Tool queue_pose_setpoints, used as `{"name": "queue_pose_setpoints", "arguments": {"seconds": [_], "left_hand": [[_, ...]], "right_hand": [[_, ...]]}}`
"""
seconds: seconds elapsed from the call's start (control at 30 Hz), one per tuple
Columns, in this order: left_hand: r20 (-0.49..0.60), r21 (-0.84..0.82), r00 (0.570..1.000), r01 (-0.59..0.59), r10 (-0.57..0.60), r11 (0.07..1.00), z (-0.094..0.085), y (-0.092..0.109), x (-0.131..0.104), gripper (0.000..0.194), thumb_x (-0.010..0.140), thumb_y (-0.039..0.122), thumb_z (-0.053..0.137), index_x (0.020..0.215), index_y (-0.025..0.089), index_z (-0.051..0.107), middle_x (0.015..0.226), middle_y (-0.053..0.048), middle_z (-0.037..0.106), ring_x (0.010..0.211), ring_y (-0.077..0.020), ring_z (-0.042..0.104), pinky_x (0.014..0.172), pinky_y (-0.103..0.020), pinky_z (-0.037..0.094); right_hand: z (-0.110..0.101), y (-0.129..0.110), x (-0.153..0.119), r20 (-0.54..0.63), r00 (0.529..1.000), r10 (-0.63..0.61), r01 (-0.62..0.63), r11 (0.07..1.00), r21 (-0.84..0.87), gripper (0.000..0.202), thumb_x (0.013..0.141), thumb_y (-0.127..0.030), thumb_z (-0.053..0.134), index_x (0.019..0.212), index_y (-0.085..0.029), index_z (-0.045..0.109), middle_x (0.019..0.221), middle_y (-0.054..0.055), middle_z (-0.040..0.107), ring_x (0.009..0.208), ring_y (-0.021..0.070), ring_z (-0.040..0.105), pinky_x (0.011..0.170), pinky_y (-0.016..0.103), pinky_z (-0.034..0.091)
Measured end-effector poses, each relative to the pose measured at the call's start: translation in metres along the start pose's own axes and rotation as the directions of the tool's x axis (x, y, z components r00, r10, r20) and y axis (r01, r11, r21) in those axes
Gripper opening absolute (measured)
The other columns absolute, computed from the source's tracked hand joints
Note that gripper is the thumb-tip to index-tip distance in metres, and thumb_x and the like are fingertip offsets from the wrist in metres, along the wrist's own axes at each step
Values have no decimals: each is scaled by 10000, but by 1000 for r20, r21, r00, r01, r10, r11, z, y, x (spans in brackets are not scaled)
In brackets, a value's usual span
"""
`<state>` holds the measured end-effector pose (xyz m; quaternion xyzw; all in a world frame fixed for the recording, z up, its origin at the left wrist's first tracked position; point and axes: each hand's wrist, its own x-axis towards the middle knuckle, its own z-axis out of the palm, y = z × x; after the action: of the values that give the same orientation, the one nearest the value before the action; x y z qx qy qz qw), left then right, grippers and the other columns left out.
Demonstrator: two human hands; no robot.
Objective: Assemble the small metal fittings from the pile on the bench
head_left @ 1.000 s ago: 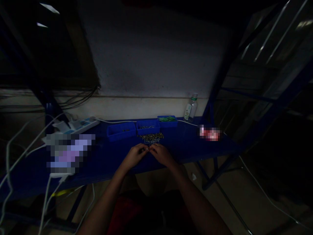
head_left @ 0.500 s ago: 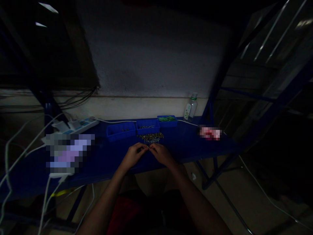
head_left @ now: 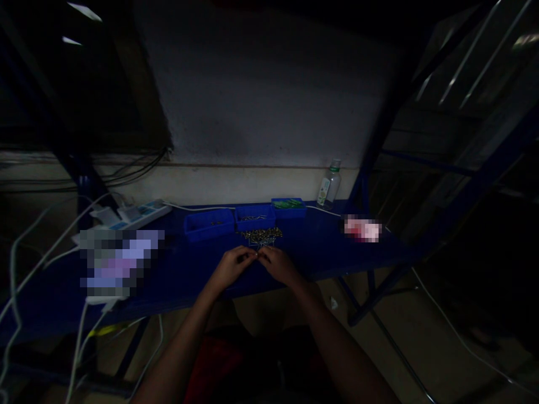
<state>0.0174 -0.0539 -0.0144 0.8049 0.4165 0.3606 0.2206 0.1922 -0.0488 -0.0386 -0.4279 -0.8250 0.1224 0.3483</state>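
My left hand (head_left: 231, 266) and my right hand (head_left: 275, 262) meet fingertip to fingertip over the front of the blue table. Each is closed in a pinch around a small part between them, too tiny and dark to name. Just beyond the fingers lie some thin silvery pins (head_left: 261, 242). Behind those is a heap of small brassy metal pieces (head_left: 261, 234). Three blue bins stand further back: the left bin (head_left: 209, 224) holds a few small pieces, the middle bin (head_left: 255, 217) some thin metal parts, and the right bin (head_left: 288, 208) green items.
A clear bottle (head_left: 329, 186) stands at the back right, near a blurred-out pink object (head_left: 362, 229). On the left are a white power strip (head_left: 141, 215) with plugs, loose white cables (head_left: 12, 280) and a blurred-out device (head_left: 122, 262). Blue frame posts (head_left: 364, 191) rise behind the table (head_left: 324, 255).
The view has shifted very slightly. Both hands keep their pinch in nearly the same place, with only a tiny movement at the fingertips.
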Motion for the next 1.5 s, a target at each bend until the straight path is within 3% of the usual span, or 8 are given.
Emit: {"name": "queue_pose_setpoints", "arguments": {"seconds": [0.57, 0.83, 1.17, 1.5], "left_hand": [[26, -22, 1000, -1, 1, 1000, 1, 1, 0, 250, 800, 374, 516, 885, 185, 656, 857, -41, 642, 766, -161, 577, 704, -262, 443], [-76, 34, 996, 49, -46, 998, -2, 3, 1, 211, 830, 324, 457, 898, 177, 591, 834, -21, 635, 773, -156, 578, 712, -254, 433], [13, 87, 1000, -21, 20, 996, -1, -6, 2, 221, 807, 341, 511, 887, 206, 666, 860, -49, 654, 829, -185, 571, 776, -291, 429], [-38, 97, 998, 53, -50, 994, -1, -3, 1, 273, 819, 392, 480, 872, 191, 658, 838, -40, 656, 749, -170, 595, 692, -263, 439]], "right_hand": [[-2, -3, 0, 21, 1000, 16, -15, 1000, -18, 74, 854, -206, 481, 852, -201, 555, 834, 11, 582, 796, 127, 535, 710, 226, 363], [-2, -2, 1, 1, 1000, 19, -19, 999, 45, 118, 872, -272, 470, 862, -208, 569, 868, 9, 613, 844, 123, 556, 762, 223, 384], [-3, -2, 1, -24, 998, 51, -49, 996, 81, 154, 879, -291, 451, 898, -209, 580, 855, 5, 636, 813, 120, 579, 730, 215, 405], [-3, 0, 1, -69, 989, 130, -118, 981, 156, 184, 889, -293, 419, 896, -206, 581, 837, 15, 647, 778, 128, 595, 689, 216, 413]]}}
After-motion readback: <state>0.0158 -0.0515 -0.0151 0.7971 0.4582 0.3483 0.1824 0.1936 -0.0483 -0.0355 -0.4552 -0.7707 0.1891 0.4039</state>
